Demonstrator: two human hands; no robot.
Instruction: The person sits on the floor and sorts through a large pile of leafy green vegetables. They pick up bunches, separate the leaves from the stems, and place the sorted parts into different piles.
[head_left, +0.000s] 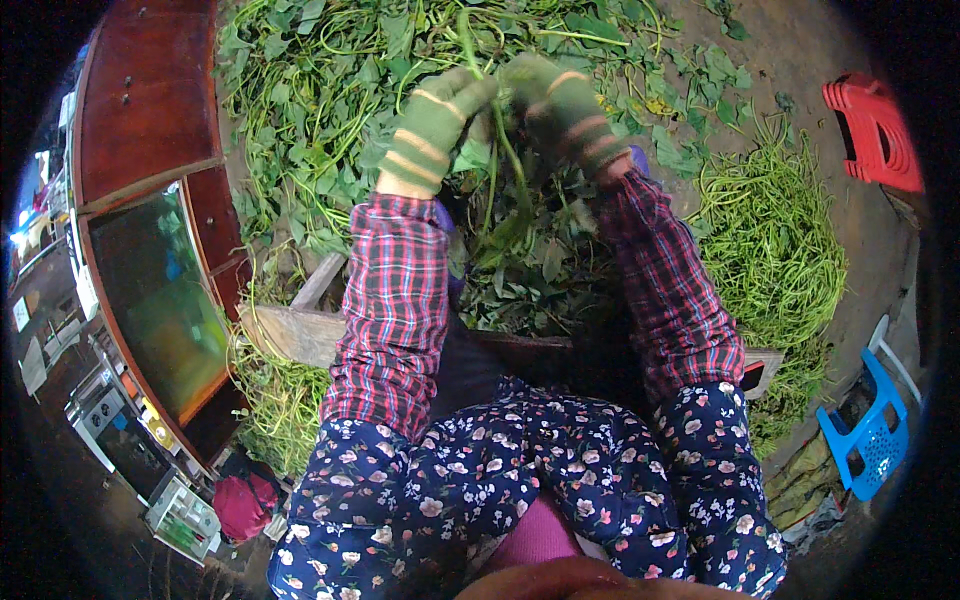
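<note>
My left hand (435, 124), in a green striped knit glove, grips a green leafy stem (505, 139). One end of the stem rises above the fingers. Its lower part hangs between my forearms, towards a blurred leaf. Close beside it is my right hand (566, 109), in a matching glove and blurred by motion. Its fingers are curled near the stem, but what they hold is hidden. Beyond both hands spreads a heap of leafy green vines (300, 112). Darker leaves (517, 292) lie below, between my arms.
A pile of thin green stems (772, 232) lies on the right, and more stems (289, 405) on the left. A wooden plank (300, 334) is in front of my lap. Red plastic stools (874, 135) and a blue plastic chair (874, 427) stand right; a wooden cabinet (146, 97) stands left.
</note>
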